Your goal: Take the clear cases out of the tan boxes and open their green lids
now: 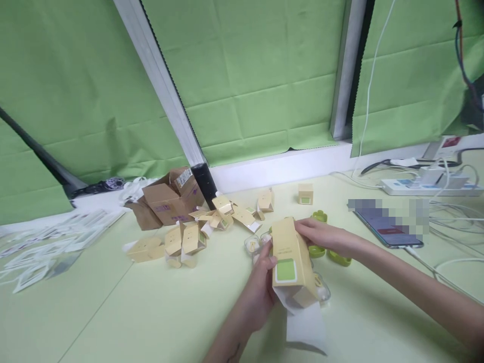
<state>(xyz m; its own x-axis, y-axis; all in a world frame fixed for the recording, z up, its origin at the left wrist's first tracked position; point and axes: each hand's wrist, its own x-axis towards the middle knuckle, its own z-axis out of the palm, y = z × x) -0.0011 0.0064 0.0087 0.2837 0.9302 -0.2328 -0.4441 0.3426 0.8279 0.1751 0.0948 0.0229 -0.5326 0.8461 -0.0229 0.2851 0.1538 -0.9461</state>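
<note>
A yellow cardboard box with a green label is held between both hands, tilted, its white-lined flap hanging open toward me. My left hand grips its left side, thumb on the front face. My right hand is closed at the far right edge, with its fingertips partly hidden behind the box. Small clear containers with white and yellow contents lie behind and beside the box. Green plastic pieces rest on the table by my right wrist. What is inside the box cannot be seen.
Several opened yellow boxes lie at the left, near a brown carton and a black cylinder. A small yellow box stands at the back. A phone, cables and a power strip occupy the right; white frames lie far left.
</note>
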